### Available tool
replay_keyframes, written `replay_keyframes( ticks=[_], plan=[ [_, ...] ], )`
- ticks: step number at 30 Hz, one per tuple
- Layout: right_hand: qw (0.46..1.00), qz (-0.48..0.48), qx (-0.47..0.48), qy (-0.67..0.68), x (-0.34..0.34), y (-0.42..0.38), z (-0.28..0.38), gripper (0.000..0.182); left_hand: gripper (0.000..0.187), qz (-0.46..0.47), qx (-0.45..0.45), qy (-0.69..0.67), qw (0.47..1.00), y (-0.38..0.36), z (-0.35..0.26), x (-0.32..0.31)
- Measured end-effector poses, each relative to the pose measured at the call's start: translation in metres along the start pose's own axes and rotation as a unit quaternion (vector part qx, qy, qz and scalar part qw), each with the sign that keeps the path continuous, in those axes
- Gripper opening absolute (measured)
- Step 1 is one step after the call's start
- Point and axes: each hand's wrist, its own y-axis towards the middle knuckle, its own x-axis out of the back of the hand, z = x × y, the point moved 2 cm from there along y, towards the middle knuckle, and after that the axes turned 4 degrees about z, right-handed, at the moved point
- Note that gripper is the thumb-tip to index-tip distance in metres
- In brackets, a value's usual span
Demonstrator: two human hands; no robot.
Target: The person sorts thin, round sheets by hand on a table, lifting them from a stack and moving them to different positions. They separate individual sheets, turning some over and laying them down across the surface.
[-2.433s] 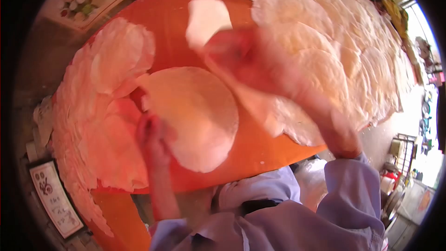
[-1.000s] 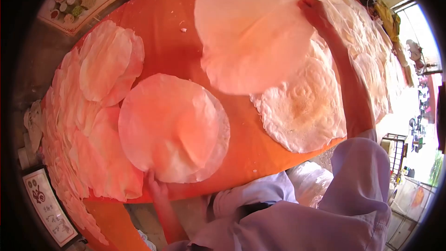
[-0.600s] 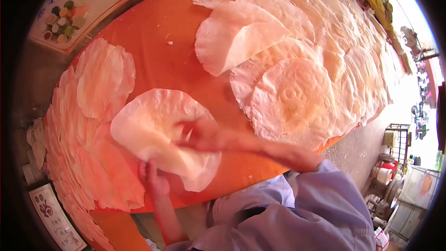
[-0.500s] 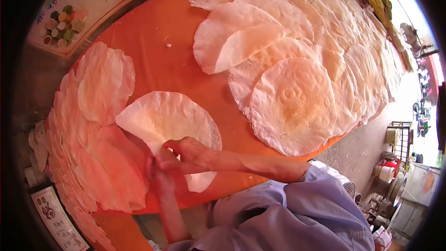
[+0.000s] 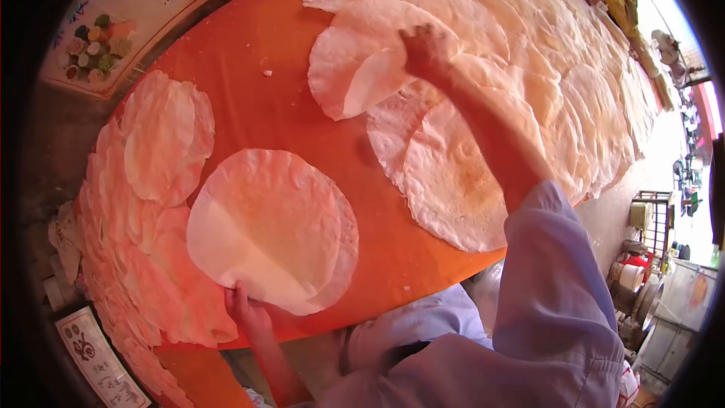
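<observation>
On the orange cloth, a round thin flatbread (image 5: 264, 219) lies over another one, whose edge shows at the right. My left hand (image 5: 245, 310) pinches its lower left rim, with the thumb on top. Farther up, my right hand (image 5: 428, 53) is over a folded flatbread (image 5: 377, 79) at the near edge of the large spread of flatbreads (image 5: 529, 23). Its fingers are bent and their tips are blurred, so any grip on the sheet cannot be made out. Below that arm lies a browned round flatbread (image 5: 461, 174).
Overlapping flatbreads (image 5: 143, 257) cover the left end of the orange table (image 5: 249, 53). A framed sign (image 5: 98, 355) stands at the lower left and a food poster (image 5: 91, 53) at the upper left. Metal racks and pots (image 5: 646, 302) stand at the right.
My right hand has left the near flatbread and moved up and right to the folded one. The near flatbread, folded before, now lies opened out. My left hand has shifted slightly down and left.
</observation>
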Motion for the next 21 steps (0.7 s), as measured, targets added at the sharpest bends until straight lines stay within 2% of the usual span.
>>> replay_keyframes(
  ticks=[1, 2, 4, 6, 7, 9, 10, 11, 12, 13, 14, 15, 16, 17, 18, 19, 20, 21],
  plan=[
    [0.988, 0.127, -0.086, 0.019, 0.011, 0.012, -0.017, 0.043, 0.039, -0.01, 0.009, -0.018, 1.0, 0.001, 0.0, 0.004],
    [0.979, 0.158, -0.125, 0.036, 0.019, 0.012, -0.028, 0.041, 0.039, -0.02, 0.019, -0.036, 0.999, 0.001, 0.001, 0.008],
    [0.977, 0.169, -0.109, 0.064, 0.018, 0.01, -0.048, 0.034, 0.038, -0.033, 0.047, -0.07, 0.996, 0.002, 0.006, 0.026],
    [0.984, 0.088, -0.02, 0.153, 0.022, -0.001, -0.06, 0.03, 0.038, -0.038, 0.079, -0.105, 0.991, 0.002, 0.015, 0.042],
    [0.979, 0.047, 0.025, 0.195, 0.027, -0.01, -0.064, 0.029, 0.037, -0.036, 0.067, -0.094, 0.993, 0.002, 0.017, 0.043],
    [0.975, -0.041, 0.105, 0.191, 0.041, -0.044, -0.062, 0.015, 0.034, -0.032, 0.038, -0.076, 0.996, 0.0, 0.008, 0.033],
    [0.985, -0.009, 0.111, 0.131, 0.046, -0.066, -0.059, 0.016, 0.033, -0.028, 0.025, -0.065, 0.997, -0.001, 0.002, 0.025],
    [0.981, 0.097, 0.136, 0.094, 0.039, -0.089, -0.065, 0.025, 0.032, -0.021, 0.012, -0.055, 0.998, 0.0, -0.006, 0.012],
    [0.986, 0.093, 0.136, -0.003, 0.026, -0.119, -0.063, 0.036, 0.031, -0.014, -0.002, -0.043, 0.999, 0.002, -0.015, -0.001],
    [0.975, 0.182, 0.125, 0.017, 0.033, -0.139, -0.053, 0.046, 0.027, -0.009, -0.011, -0.023, 1.0, 0.004, -0.023, -0.017],
    [0.976, 0.183, 0.114, 0.043, 0.063, -0.153, -0.028, 0.048, 0.025, 0.026, -0.015, 0.01, 0.999, 0.006, -0.033, -0.036],
    [0.985, 0.109, 0.11, 0.07, 0.063, -0.162, -0.007, 0.048, 0.023, 0.062, -0.018, 0.045, 0.997, 0.007, -0.043, -0.056],
    [0.97, 0.109, 0.057, 0.211, 0.08, -0.171, 0.022, 0.049, 0.021, 0.1, -0.023, 0.078, 0.992, 0.008, -0.045, -0.075],
    [0.901, 0.174, 0.076, 0.39, 0.09, -0.183, 0.055, 0.051, 0.019, 0.13, -0.036, 0.13, 0.982, 0.008, -0.041, -0.093],
    [0.771, 0.245, 0.06, 0.585, 0.101, -0.196, 0.087, 0.054, 0.017, 0.162, -0.05, 0.18, 0.969, 0.006, -0.035, -0.113],
    [0.633, 0.308, 0.023, 0.71, 0.111, -0.208, 0.119, 0.058, 0.013, 0.211, -0.037, 0.218, 0.952, 0.0, -0.03, -0.133],
    [0.526, 0.415, -0.05, 0.741, 0.136, -0.213, 0.136, 0.054, 0.014, 0.239, 0.012, 0.273, 0.932, -0.003, -0.018, -0.143],
    [0.612, 0.341, -0.003, 0.713, 0.144, -0.218, 0.146, 0.049, 0.011, 0.281, -0.01, 0.272, 0.92, -0.011, -0.017, -0.17]
  ],
)
